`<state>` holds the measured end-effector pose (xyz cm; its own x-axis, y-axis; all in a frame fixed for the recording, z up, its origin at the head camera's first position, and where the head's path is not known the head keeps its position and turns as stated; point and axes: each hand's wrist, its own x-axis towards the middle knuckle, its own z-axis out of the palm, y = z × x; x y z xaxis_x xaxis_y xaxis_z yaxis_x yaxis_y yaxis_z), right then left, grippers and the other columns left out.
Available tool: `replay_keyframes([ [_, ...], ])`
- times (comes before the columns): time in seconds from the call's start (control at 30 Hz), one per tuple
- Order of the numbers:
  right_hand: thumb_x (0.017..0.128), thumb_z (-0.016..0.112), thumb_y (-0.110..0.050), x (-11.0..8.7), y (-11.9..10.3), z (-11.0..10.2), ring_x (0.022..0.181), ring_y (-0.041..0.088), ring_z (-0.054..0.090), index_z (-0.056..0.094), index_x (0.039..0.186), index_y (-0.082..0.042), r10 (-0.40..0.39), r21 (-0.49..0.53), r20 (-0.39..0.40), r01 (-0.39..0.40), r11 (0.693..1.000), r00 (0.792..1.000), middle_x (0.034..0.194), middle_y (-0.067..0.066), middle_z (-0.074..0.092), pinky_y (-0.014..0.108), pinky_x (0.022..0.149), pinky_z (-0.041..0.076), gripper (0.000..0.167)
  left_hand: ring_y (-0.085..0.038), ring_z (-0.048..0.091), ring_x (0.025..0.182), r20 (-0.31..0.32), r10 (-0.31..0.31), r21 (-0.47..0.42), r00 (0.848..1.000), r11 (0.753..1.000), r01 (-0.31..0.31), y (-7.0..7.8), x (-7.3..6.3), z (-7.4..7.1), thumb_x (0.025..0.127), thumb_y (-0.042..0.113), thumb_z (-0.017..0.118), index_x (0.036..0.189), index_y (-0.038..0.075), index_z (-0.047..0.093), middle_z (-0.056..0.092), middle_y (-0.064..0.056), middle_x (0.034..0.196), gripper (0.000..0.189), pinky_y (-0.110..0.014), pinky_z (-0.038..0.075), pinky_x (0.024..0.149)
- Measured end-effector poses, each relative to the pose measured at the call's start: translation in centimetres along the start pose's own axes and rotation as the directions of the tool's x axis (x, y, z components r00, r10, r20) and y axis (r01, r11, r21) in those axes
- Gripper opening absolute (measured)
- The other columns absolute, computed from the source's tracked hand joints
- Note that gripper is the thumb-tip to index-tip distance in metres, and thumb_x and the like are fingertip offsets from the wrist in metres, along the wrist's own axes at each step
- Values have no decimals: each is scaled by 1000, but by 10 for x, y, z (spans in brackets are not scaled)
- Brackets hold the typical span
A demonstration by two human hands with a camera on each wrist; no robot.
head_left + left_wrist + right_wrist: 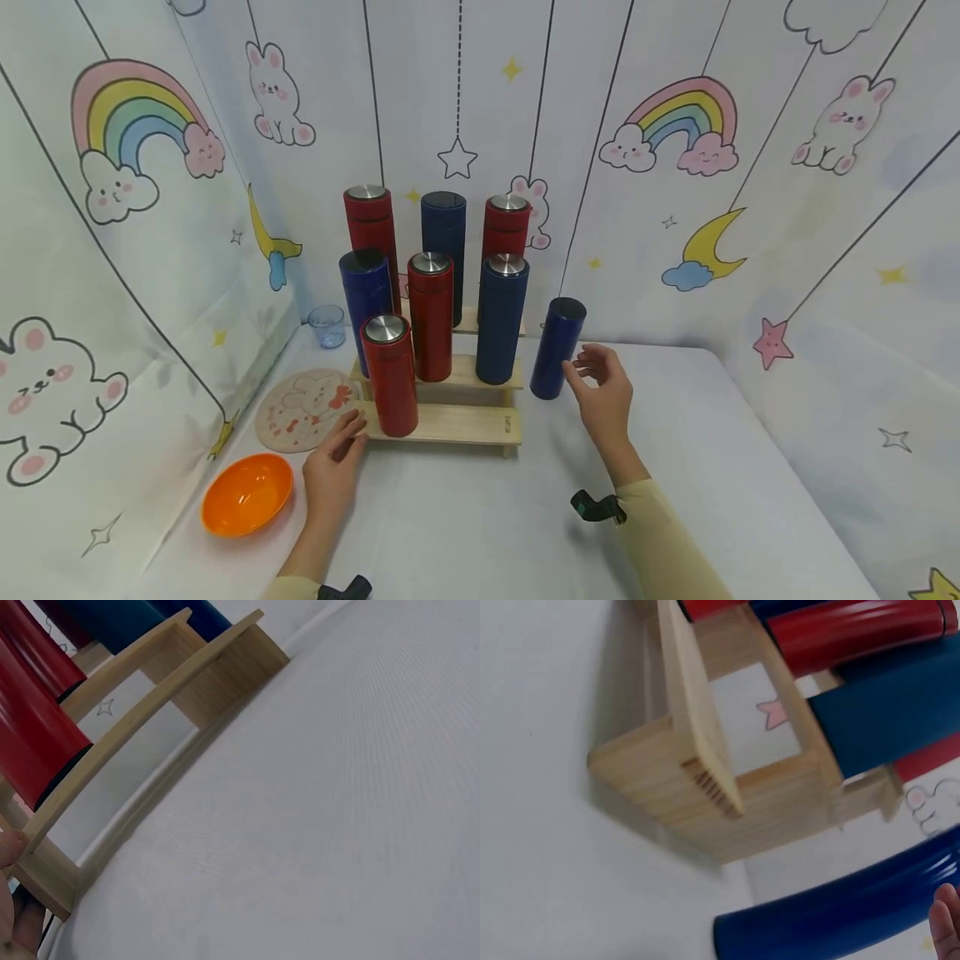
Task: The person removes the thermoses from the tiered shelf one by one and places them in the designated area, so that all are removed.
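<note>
A stepped wooden rack (465, 424) bears red and blue thermos flasks on three levels. On its lowest step, at the left, stands one red flask (390, 375). My left hand (333, 467) holds the left end of that step; the left wrist view has the thumb (10, 847) on its edge and fingers lower down. Off the rack, at its right, a dark blue flask (557, 350) stands on the table. Beside that flask is my right hand (603, 392), fingers loosely bent and not wrapped round it. Whether its fingertips touch the flask I cannot tell.
An orange bowl (247, 495) sits left of my left hand. Behind it lie a round patterned mat (300, 417) and a small clear blue cup (327, 327). A white cloth covers the table (480, 525), and printed curtains (675, 50) rise behind and at both sides.
</note>
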<state>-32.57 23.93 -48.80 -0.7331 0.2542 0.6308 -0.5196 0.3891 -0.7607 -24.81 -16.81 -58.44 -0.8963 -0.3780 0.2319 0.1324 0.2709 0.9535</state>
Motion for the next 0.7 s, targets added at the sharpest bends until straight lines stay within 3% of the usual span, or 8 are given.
replay_keyframes([
  [0.17,89,83,13,7,-24,6,107,49,70,63,131,14,-60,56,97,55,997,994,119,34,69,42,96,61,46,-23,58,142,4,2,4,1000,1000,-2,0,0,-2,106,12,73,135,12,78,65,2,150,30,-8,48,98],
  [0.37,93,87,-3,14,-45,23,121,35,70,64,141,2,-59,44,211,51,998,976,131,20,70,42,108,56,53,-28,63,137,5,58,-43,998,997,-58,3,2,-2,104,10,76,133,8,79,67,-5,148,29,-10,50,98],
  [0.5,95,88,-15,16,-47,38,127,30,68,63,146,-6,-22,10,279,19,1000,960,137,12,69,39,111,54,58,-27,64,135,-4,58,-56,998,997,-58,2,3,-2,103,8,77,130,8,80,69,-4,146,28,-10,50,96],
  [0.7,95,88,-17,21,-44,58,128,30,67,60,149,-3,-27,28,339,19,999,940,142,14,68,44,111,55,63,-25,61,139,-5,32,-58,999,998,-32,-2,1,-3,103,9,77,131,8,80,68,-2,147,28,-10,50,97],
])
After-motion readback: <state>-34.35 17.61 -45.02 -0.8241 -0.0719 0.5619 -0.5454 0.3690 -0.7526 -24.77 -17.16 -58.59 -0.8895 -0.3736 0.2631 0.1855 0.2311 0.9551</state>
